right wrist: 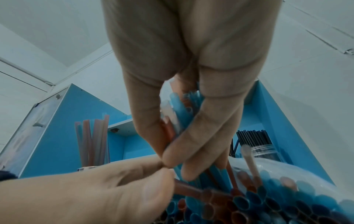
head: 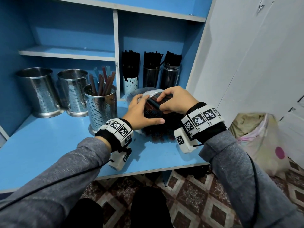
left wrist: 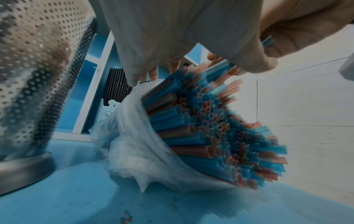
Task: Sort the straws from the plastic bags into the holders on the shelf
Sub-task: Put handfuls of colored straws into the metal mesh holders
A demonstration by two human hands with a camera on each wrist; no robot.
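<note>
Both my hands are on the plastic bag [head: 148, 94] of straws, which lies on its side on the blue desk surface [head: 49, 145], open end toward me.

My right hand [head: 176, 100] is curled round a small bunch of blue and red-brown straws [right wrist: 184, 109] at the top of the bundle, thumb against fingers, pinching them. A translucent white one is in the bunch too.

My left hand [head: 141, 112] rests on the left side of the bundle: fingers fairly straight over the bag film, thumb stretched across the straw ends. It presses and does not clench.

The bundle of blue and red-brown straws [left wrist: 216, 128] sticks out of the crumpled bag mouth, hollow ends facing the left wrist camera.

Relative to the bag:
- Just left of it, nearly touching: a perforated steel holder [head: 101, 107] with red-brown and pale blue straws standing in it.
- Further left, toward the back: two more perforated steel holders [head: 40, 91], [head: 74, 91].
- Behind it, in the right shelf compartment: a pale blue bear-face holder [head: 131, 83] packed with black straws, then two clear jars [head: 151, 76], [head: 171, 76], also full of black straws.

No readable brand or text anywhere. My wristbands [head: 199, 120] carry black-and-white square marker codes with small lettering, too small to read.
</note>
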